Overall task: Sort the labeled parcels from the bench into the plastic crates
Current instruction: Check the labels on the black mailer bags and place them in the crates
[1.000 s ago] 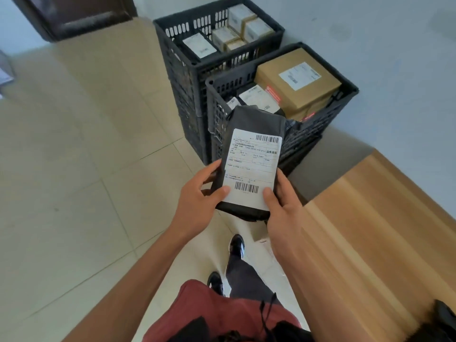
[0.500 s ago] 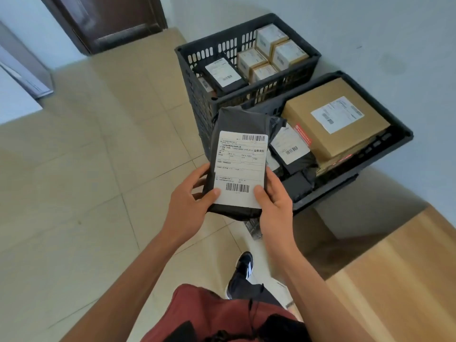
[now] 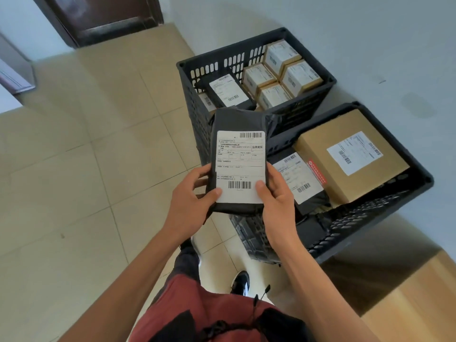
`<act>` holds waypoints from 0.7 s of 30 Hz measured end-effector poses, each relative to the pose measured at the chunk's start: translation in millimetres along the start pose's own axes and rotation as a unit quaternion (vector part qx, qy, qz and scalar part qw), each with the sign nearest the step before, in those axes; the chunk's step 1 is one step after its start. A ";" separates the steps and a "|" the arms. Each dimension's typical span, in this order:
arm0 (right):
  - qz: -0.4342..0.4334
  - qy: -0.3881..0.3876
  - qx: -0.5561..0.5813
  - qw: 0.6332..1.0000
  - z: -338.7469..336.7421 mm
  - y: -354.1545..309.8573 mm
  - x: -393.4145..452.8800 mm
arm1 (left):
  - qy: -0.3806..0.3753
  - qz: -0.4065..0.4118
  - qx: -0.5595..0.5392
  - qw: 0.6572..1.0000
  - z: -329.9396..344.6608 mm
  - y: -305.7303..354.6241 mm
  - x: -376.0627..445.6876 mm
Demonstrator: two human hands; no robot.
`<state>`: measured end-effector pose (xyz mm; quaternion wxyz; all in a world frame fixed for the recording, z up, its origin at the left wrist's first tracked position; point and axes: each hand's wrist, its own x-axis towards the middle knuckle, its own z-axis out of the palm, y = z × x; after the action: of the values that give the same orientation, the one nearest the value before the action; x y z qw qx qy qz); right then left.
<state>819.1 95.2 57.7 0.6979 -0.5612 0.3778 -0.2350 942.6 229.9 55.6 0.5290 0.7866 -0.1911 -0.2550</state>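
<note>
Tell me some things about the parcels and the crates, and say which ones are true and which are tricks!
1. Both hands hold the black parcel. True: the left hand and the right hand grip its lower end.
2. The big brown box sits in the far crate. False: it is in the near crate.
3. The far crate holds small boxes. True.
4. The held parcel has no label. False: a white label with barcodes faces up.
</note>
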 end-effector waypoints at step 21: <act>0.030 0.171 -0.065 0.983 127.4 -26.1 173.3 | -0.148 0.049 0.028 0.987 -68.6 18.1 254.5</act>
<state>1027.1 35.3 47.9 0.5918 -0.5453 0.5225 -0.2819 1186.2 128.5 43.0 0.4842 0.7445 -0.3130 -0.3367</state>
